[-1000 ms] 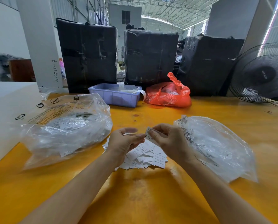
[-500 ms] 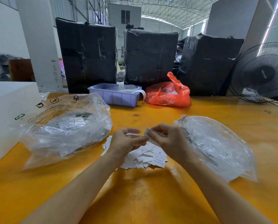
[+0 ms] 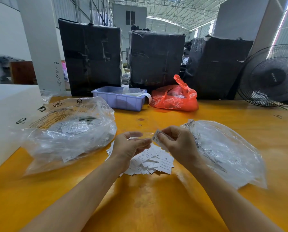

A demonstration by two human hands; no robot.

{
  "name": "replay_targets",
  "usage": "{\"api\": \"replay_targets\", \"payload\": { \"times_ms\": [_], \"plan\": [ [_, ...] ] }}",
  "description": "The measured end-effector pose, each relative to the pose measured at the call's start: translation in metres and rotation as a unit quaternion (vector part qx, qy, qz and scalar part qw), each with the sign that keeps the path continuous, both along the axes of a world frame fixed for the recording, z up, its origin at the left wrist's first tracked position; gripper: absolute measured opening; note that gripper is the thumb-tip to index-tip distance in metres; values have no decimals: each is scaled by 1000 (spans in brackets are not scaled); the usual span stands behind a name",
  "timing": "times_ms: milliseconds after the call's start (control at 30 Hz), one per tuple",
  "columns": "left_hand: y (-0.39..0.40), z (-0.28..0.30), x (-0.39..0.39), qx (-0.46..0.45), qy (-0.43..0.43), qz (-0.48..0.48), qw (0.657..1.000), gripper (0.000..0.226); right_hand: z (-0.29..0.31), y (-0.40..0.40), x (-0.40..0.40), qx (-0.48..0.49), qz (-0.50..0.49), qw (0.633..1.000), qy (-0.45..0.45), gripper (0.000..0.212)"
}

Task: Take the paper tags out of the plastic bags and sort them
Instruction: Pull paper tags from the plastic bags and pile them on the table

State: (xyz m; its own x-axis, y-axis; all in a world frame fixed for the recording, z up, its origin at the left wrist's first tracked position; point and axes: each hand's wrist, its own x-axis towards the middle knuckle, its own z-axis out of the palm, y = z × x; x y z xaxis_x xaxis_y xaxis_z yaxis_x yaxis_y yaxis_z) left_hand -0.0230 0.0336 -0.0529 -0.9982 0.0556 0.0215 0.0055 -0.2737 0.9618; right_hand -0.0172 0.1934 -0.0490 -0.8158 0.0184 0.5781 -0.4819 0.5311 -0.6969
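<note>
From the head camera, the right hand (image 3: 176, 144) pinches a small white paper tag (image 3: 156, 137) between thumb and fingertips, its grip clenched on the tag's lower part while the printed end marked "XS" stands free above. The left hand (image 3: 131, 146) hovers just beside it with fingers loosely curved, released and grasping nothing; whether its fingertips touch the tag's edge I cannot tell.

Under both hands lies a loose pile of tags (image 3: 153, 162), overlapping at all angles, some lettered "S" and "M". A full clear bag (image 3: 68, 131) of more tags sits to the left, and a flatter, nearly spent clear bag (image 3: 226, 151) lies to the right, just beside the right hand.

The tags look featherlight, thin and easily creased, likely to slide over one another or stick in twos, so a fingertip pinch at one short edge, leaving the size letter readable, should serve best. The bags are slippery film that will collapse when lifted.

The surface (image 3: 156, 203) is glossy orange-yellow board. Farther back stand a lilac plastic bin (image 3: 118, 99), a red carrier bag (image 3: 175, 97) and black-wrapped bales (image 3: 156, 61); a floor fan (image 3: 272, 76) stands at the right, whose draught, if running, could scatter tags. Beyond is a warehouse hall with a truss roof.
</note>
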Motion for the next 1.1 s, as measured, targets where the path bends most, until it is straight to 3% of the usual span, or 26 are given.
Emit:
{"api": "replay_targets", "payload": {
  "times_ms": [200, 433, 667, 1100],
  "plan": [
    [0, 1, 1, -3, 2, -6, 1000, 39, 2, 0, 2, 12, -4, 1000, 5, 6],
    [0, 2, 1, -15, 8, -9, 1000, 35, 4, -3, 6, -39, 75, 994, -75, 8],
    [0, 1, 1, 6, -1, 0, 1000, 34, 5, -1, 4, -78, 21, 996, -32, 10],
    [-2, 2, 1, 4, 9, 0, 1000, 37, 5, -4, 8, 9, 8, 1000, -13, 6]
  ]
}}
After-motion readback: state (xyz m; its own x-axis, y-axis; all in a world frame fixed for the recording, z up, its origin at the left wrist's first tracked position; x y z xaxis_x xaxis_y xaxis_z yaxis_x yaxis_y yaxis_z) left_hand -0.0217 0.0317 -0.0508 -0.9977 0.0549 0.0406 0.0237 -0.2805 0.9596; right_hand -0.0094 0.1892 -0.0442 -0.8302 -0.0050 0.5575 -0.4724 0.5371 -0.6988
